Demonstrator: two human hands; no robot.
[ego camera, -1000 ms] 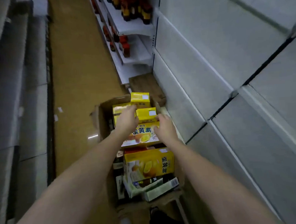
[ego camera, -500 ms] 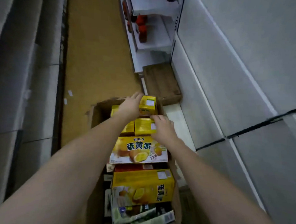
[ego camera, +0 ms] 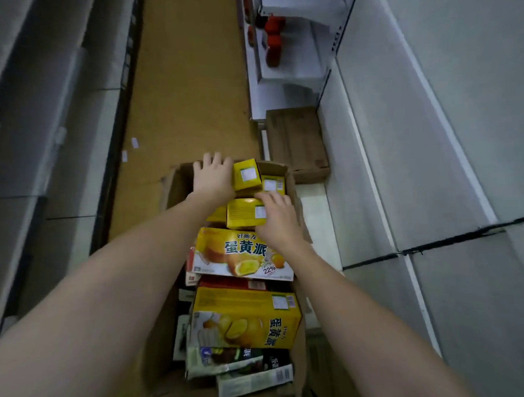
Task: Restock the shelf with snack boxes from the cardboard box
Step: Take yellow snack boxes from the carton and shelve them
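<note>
Both hands are reaching into the cardboard box [ego camera: 177, 185] of snack boxes on the aisle floor.

The left hand [ego camera: 213, 178] is lying at the far end, fingers spread over the rim, its thumb side touching a small yellow box [ego camera: 247, 174]. The right hand [ego camera: 279, 218] is resting just nearer, fingers curling onto another small yellow box [ego camera: 244, 213]; whether it is truly gripping cannot be told. A large yellow pie box [ego camera: 242, 254] is lying under the right wrist, and the white shelf [ego camera: 372, 167] is standing right of both hands.

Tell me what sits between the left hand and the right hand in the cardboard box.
In the head view, an upright small yellow snack box stands between the left hand and right hand, beside the left hand.
</note>
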